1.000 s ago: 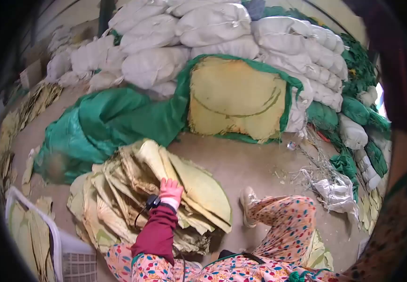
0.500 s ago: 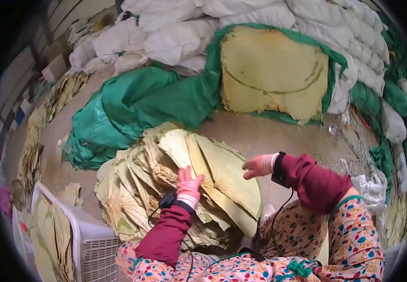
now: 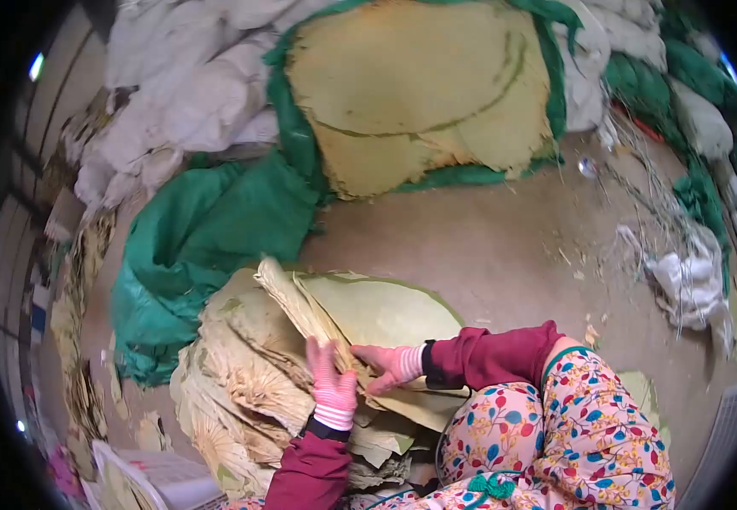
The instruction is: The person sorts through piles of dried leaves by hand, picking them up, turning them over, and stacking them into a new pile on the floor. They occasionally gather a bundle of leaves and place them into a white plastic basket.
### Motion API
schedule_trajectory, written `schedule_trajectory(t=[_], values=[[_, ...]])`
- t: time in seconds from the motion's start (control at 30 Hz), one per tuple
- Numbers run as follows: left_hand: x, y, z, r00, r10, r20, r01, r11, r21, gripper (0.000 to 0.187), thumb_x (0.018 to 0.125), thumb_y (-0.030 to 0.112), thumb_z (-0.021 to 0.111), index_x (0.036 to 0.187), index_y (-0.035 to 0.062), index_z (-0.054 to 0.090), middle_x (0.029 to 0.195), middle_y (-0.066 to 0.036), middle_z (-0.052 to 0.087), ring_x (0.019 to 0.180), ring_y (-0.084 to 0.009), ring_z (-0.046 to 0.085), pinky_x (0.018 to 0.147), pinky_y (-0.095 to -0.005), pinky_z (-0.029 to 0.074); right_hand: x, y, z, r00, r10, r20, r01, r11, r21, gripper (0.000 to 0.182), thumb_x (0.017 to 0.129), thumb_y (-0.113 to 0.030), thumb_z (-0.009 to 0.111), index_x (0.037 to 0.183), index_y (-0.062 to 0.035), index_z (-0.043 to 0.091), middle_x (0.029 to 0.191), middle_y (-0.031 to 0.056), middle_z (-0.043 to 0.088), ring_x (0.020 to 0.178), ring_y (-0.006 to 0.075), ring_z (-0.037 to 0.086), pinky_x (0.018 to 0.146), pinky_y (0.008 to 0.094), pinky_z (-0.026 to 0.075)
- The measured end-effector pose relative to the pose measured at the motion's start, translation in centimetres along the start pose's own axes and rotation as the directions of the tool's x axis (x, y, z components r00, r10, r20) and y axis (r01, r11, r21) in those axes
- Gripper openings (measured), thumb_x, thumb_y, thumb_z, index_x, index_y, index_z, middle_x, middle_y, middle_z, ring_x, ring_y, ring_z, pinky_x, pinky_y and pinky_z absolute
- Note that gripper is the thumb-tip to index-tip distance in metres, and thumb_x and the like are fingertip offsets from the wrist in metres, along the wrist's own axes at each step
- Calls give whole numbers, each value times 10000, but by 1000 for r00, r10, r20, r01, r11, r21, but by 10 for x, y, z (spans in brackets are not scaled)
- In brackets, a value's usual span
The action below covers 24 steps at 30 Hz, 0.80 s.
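Large dried pale-green leaves with radiating veins, like lotus leaves (image 3: 245, 382), lie in a loose pile in front of me. From the pile rises a folded dried leaf (image 3: 296, 302), its tip slightly blurred, gripped between both hands. My left hand (image 3: 333, 382), in a pink glove with a striped cuff, presses its left side with fingers pointing up. Opposite it, my right hand (image 3: 391, 365), gloved alike, closes on the other side, fingers pointing left. A broad smooth leaf (image 3: 385, 310) lies flat behind my right hand. The fingertips are partly hidden in the folds.
A green cloth sack (image 3: 207, 229) lies beyond the pile. Behind stands a pressed bale of leaves (image 3: 419, 76) in green wrapping, against stacked white sacks (image 3: 190, 93). A white plastic crate (image 3: 169, 476) is at lower left. Strings and a white bag (image 3: 687, 280) lie at right.
My right hand has come left from above the pile onto the leaves, beside my left hand. A leaf is now folded upright between them. The view has tilted down and turned.
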<state>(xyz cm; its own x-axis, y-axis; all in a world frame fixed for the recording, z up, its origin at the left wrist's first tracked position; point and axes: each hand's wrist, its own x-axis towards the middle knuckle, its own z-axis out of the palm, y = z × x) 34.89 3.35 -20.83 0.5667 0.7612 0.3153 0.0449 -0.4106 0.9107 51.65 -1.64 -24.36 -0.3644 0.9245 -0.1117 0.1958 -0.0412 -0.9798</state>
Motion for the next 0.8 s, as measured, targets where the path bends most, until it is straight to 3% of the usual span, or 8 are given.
schedule_trajectory(t=[0.03, 0.1, 0.17, 0.23, 0.43, 0.6, 0.63, 0.8], values=[[2, -14, 13, 995, 32, -98, -56, 965, -256, 687, 737, 47, 637, 1333, 99, 298, 1395, -163, 230, 1203, -278, 378, 928, -388, 397, -5, 0, 3, 999, -32, -34, 32, 999, -2, 1050, 661, -444, 712, 1374, 21, 99, 1352, 234, 307, 1245, 283, 338, 1013, 340, 308], [7, 14, 35, 810, -564, -158, 404, 733, -547, 914, 700, 90, 723, 1370, 50, 103, 1368, -165, 234, 1178, -290, 379, 894, -368, 424, -15, 19, 11, 987, -12, -162, 18, 999, 36, 1031, 673, -447, 701, 1379, 3, 100, 1347, 229, 331, 1227, 287, 371, 994, 341, 335], [9, 22, 48, 679, -730, -78, 668, 658, -348, 821, 695, 76, 714, 1334, 19, 203, 1232, -192, 415, 1051, -261, 493, 847, -359, 454, -43, -21, -5, 966, 256, -35, -254, 965, 60, 1013, 672, -432, 699, 1388, -28, 108, 1298, 222, 405, 1187, 285, 422, 969, 332, 355], [2, -33, 38, 651, -718, 249, 745, 667, -24, 681, 691, 29, 684, 1266, -6, 322, 1034, -171, 552, 895, -227, 567, 778, -339, 484, -44, 16, 13, 974, 225, -22, -222, 971, 86, 998, 673, -422, 696, 1393, -53, 112, 1248, 215, 460, 1135, 286, 470, 940, 327, 373], [0, -79, 17, 749, -662, 32, 658, 749, 79, 567, 650, -1, 674, 1154, -56, 419, 941, -140, 587, 741, -235, 590, 655, -342, 501, -43, 21, -13, 986, 29, 162, -67, 969, 237, 970, 716, -467, 667, 1398, -45, 123, 1305, 168, 426, 1158, 259, 442, 946, 352, 365], [27, -72, -9, 729, -677, -99, 684, 724, 84, 398, 641, -32, 673, 978, -70, 464, 726, -119, 590, 560, -204, 561, 501, -331, 471, -84, -37, -108, 964, -48, -263, 13, 991, -132, 693, 832, -428, 554, 1343, -34, 303, 1286, 153, 453, 1166, 240, 434, 970, 330, 348], [30, -82, -15, 735, -671, -97, 678, 729, 93, 446, 631, -32, 676, 1017, -77, 456, 763, -129, 594, 589, -208, 569, 527, -330, 480, -130, -91, -130, 960, 122, -253, -49, 959, 278, 623, 843, -402, 551, 1310, -36, 358, 1218, 131, 506, 1092, 212, 488, 906, 310, 404], [33, -77, -19, 666, -737, -118, 742, 636, 210, 558, 595, 11, 705, 1087, -94, 464, 852, -159, 610, 679, -239, 593, 606, -335, 503, -217, -177, -120, 848, -34, -528, -89, 975, -206, 563, 831, -345, 596, 1265, -33, 419, 1142, 119, 570, 1037, 191, 542, 875, 295, 440]])
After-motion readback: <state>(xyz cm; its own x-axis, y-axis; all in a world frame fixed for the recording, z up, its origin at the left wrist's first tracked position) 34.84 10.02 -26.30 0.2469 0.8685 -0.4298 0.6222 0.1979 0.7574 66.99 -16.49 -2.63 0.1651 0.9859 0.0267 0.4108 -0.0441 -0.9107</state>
